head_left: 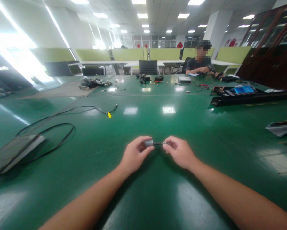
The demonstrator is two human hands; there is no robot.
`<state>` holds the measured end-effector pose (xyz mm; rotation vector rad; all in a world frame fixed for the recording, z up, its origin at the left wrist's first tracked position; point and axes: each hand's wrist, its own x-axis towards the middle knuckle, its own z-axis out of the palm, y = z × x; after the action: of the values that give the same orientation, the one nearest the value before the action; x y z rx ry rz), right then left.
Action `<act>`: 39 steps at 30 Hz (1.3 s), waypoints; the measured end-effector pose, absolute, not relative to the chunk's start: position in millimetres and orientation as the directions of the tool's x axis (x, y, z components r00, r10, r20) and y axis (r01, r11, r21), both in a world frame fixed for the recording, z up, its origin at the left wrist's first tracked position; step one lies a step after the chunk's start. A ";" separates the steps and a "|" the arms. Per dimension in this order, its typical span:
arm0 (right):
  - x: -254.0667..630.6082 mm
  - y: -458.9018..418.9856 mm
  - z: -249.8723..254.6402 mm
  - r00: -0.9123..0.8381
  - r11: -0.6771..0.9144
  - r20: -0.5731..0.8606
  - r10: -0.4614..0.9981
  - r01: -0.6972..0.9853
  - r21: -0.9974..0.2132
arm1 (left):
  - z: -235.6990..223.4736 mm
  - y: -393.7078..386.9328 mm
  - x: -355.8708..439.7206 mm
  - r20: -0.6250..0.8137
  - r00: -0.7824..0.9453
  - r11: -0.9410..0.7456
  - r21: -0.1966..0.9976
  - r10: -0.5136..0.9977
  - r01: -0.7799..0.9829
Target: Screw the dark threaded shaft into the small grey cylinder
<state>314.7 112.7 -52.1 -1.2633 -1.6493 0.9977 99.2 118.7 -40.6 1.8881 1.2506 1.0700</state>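
With the left hand (133, 155) curled round a grey cylinder (148, 143) and the right hand (181, 154) pinching a thin rod (159, 143) by its end, both are already in hand over the table (145, 195); whether any joining remains is unclear. Their shared axis runs sideways, rod pointing right.

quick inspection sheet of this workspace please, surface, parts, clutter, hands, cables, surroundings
Surface: glossy green tabletop, reflecting ceiling lights
Job's things: small grey metal cylinder with thin dark metal shaft extending right, roughly level
Clutter: long black channel-shaped rail at right, bright blue packet beside it, silver rectangular box at far side
Hands: left hand grips cylinder; right hand pinches shaft's far end
Cables: thin black cabling looping at left, small yellow tag near one end
Surroundings: seated person opposite, yellow-green partition panels behind
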 end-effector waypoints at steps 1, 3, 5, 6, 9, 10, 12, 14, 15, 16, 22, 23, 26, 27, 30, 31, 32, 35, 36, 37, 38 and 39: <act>314.7 112.6 -51.7 -0.168 0.184 0.134 0.977 0.335 -0.924 | -40.5 118.7 99.1 0.281 0.221 -0.351 0.834 0.934 0.425; 314.6 112.5 -50.9 -0.165 0.188 0.138 0.977 0.339 -0.922 | -39.9 118.6 99.1 0.282 0.219 -0.351 0.832 0.934 0.429; 314.7 112.4 -50.6 -0.163 0.193 0.144 0.976 0.341 -0.920 | -39.2 118.5 99.2 0.287 0.218 -0.356 0.828 0.933 0.434; 314.7 112.5 -50.6 -0.162 0.195 0.146 0.976 0.342 -0.919 | -38.9 118.5 99.3 0.289 0.217 -0.357 0.825 0.932 0.437; 315.0 112.7 -51.0 -0.162 0.195 0.147 0.976 0.338 -0.921 | -38.7 118.6 99.3 0.285 0.214 -0.353 0.819 0.934 0.452; 315.1 112.8 -51.1 -0.162 0.194 0.146 0.976 0.334 -0.922 | -38.8 118.7 99.2 0.283 0.211 -0.350 0.817 0.936 0.458; 315.0 113.1 -51.3 -0.159 0.191 0.146 0.977 0.326 -0.926 | -38.8 118.7 99.0 0.279 0.207 -0.345 0.813 0.938 0.469; 314.8 114.2 -51.5 -0.156 0.177 0.135 0.979 0.299 -0.938 | -38.2 118.6 98.6 0.280 0.205 -0.345 0.806 0.938 0.481; 314.8 115.1 -51.7 -0.150 0.154 0.118 0.982 0.261 -0.953 | -37.7 118.6 98.2 0.283 0.202 -0.347 0.799 0.938 0.491; 314.9 116.4 -52.1 -0.142 0.116 0.088 0.986 0.199 -0.973 | -37.1 118.7 97.7 0.288 0.197 -0.349 0.791 0.937 0.503; 317.1 126.5 -57.5 -0.054 -0.128 -0.118 0.992 -0.261 -0.957 | -38.9 126.3 93.0 0.253 0.093 -0.268 0.877 0.963 0.398; 317.2 127.6 -58.2 -0.049 -0.135 -0.126 0.991 -0.289 -0.948 | -39.9 128.6 92.0 0.230 0.061 -0.237 0.911 0.971 0.338; 316.1 128.4 -58.7 -0.059 -0.140 -0.128 0.990 -0.326 -0.935 | -40.5 134.2 88.8 0.167 -0.014 -0.162 0.969 0.986 0.189; 315.5 128.2 -58.3 -0.064 -0.140 -0.125 0.990 -0.330 -0.934 | -39.0 134.8 87.5 0.147 -0.026 -0.141 0.976 0.989 0.169; 313.4 126.9 -56.4 -0.083 -0.139 -0.118 0.990 -0.332 -0.933 | -28.4 130.2 80.8 0.094 -0.065 -0.081 0.980 0.993 0.182; 312.6 126.5 -55.8 -0.089 -0.142 -0.119 0.989 -0.330 -0.933 | -23.4 126.1 76.7 0.082 -0.077 -0.066 0.979 0.994 0.195; 311.8 126.2 -55.3 -0.096 -0.144 -0.119 0.988 -0.327 -0.934 | -18.2 120.7 71.0 0.074 -0.083 -0.054 0.975 0.994 0.215; 308.4 125.2 -55.5 -0.121 -0.143 -0.110 0.987 -0.313 -0.939 | -6.2 97.5 38.7 0.057 -0.087 -0.023 0.935 0.995 0.353; 307.0 124.8 -56.0 -0.133 -0.140 -0.103 0.986 -0.309 -0.941 | -4.4 87.9 21.8 0.062 -0.110 -0.009 0.905 0.992 0.426; 305.6 124.4 -56.6 -0.147 -0.136 -0.094 0.985 -0.306 -0.942 | -3.8 77.8 1.9 0.078 -0.144 0.003 0.869 0.987 0.494; 304.1 123.9 -57.3 -0.162 -0.132 -0.086 0.983 -0.303 -0.944 | -4.2 67.2 -20.5 0.093 -0.174 0.021 0.828 0.980 0.560; 302.8 123.4 -58.0 -0.178 -0.130 -0.078 0.981 -0.299 -0.945 | -5.2 56.4 -44.5 0.130 -0.207 0.034 0.768 0.970 0.639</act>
<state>302.8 123.4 -58.0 -0.9627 -1.0334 1.5397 -44.5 56.4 -5.2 1.6248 1.8871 1.0202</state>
